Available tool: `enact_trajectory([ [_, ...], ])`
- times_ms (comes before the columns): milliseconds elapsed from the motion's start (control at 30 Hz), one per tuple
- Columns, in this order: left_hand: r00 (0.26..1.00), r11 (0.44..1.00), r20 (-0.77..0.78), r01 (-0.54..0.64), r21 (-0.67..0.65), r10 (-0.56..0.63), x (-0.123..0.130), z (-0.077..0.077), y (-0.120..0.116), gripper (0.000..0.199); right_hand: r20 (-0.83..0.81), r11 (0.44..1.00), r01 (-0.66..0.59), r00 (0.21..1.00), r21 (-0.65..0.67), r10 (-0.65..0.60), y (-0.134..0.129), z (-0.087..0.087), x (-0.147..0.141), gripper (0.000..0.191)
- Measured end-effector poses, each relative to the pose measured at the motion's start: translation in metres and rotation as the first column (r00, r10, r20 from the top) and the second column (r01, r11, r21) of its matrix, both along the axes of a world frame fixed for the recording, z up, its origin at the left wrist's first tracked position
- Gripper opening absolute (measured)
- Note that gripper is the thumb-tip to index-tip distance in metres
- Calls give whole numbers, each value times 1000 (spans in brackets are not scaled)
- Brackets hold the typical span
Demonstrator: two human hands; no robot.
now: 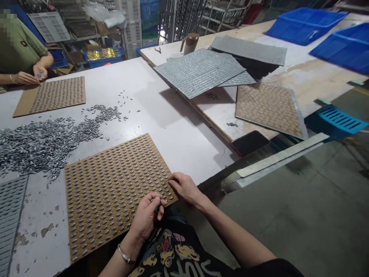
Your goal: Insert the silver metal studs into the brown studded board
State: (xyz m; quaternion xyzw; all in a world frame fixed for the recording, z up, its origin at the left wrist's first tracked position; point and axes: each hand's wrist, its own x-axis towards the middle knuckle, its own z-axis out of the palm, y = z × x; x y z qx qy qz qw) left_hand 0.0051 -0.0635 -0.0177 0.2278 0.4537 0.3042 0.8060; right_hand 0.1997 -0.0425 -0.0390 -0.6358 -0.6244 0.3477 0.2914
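A brown board [68,227] lies before me on the white table, set with rows of small pointed-oval metal pieces [115,184]. My left hand [146,215] is curled above its near edge, palm turned up, with a few of the same metal pieces partly showing between the fingers. At the board's right edge, my right hand [186,188] has its thumb and forefinger pinched together close to the last pieces of a row. Whatever those fingertips hold is too small to make out. A large heap of loose metal pieces [40,144] lies beyond the board, to the left.
Across the table, another person's hands [34,75] hold metal pieces over a similar board [59,92]. A grey ribbed panel [11,215] lies at left. On the right-hand table are stacked silvery panels [201,71], a patterned panel [268,107], a phone [250,143], a mug [190,43] and blue bins [305,25].
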Motion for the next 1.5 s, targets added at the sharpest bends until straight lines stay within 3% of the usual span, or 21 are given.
enact_trajectory([
  [133,999,997,-21,-39,-63,38,-2,-4,3,39,104,997,-63,993,53,57,2,-2,-2,11],
  [400,997,997,62,-44,-69,48,1,-2,4,33,37,996,-80,996,50,78,10,-4,4,8],
  [533,997,992,54,-55,-118,62,4,0,4,35,-73,999,-5,997,49,9,-1,13,4,4],
  [733,997,988,19,-69,-136,73,12,-1,-1,39,-297,998,-61,953,28,67,-39,37,-13,10],
  [967,997,992,47,-61,-110,66,17,2,-2,39,-341,983,146,923,-111,-176,-37,14,-8,17],
  [1100,998,996,45,-45,-79,48,9,7,0,38,-428,969,165,874,-185,-230,-25,5,7,16],
  [1200,998,998,11,-58,-39,59,5,9,-1,36,-332,982,164,924,-97,-187,-19,6,13,16],
  [1300,1000,999,-7,-14,-28,14,3,8,-2,38,-175,996,63,983,59,-52,-16,7,14,18],
  [1500,998,999,-39,41,-16,-42,2,0,-3,39,-31,999,-50,998,1,50,-13,4,8,10],
])
